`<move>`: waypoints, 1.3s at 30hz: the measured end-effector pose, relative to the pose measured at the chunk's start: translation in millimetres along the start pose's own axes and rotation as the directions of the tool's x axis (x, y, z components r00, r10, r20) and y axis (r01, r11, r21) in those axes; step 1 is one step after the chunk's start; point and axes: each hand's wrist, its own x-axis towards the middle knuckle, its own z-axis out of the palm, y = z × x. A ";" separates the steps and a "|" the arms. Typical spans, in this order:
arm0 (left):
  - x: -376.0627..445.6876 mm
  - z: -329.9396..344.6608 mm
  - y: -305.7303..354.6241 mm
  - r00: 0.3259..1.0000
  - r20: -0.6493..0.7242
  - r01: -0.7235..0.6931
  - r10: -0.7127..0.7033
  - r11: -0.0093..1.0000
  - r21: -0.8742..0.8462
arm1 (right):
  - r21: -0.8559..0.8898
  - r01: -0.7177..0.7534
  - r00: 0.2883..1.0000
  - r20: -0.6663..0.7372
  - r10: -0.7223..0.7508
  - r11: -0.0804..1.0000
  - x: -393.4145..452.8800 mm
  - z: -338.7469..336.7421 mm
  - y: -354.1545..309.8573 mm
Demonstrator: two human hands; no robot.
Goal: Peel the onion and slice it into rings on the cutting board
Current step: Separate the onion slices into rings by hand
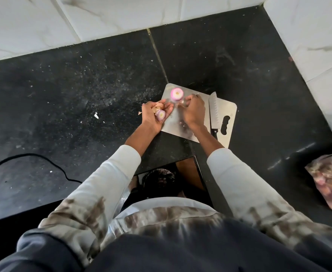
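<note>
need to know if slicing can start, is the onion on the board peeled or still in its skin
Peeled, as far as shows: the onion on the cutting board is glossy pink-white, with no papery brown skin visible.

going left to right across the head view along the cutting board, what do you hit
black cable → left hand holding an onion piece → peeled onion → right hand → knife → cutting board handle slot → bag

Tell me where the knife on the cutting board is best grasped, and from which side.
Grip the knife by its dark handle at the near end, probably coming from the person's side with the right hand. The blade points away along the steel cutting board, its handle end nearest the body and uncovered.
</note>
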 end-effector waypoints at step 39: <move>23.9 -10.4 -3.7 0.987 0.066 0.132 -0.150 0.968 0.215 | -0.199 0.289 0.953 0.151 -0.262 0.936 -37.9 -17.4 36.1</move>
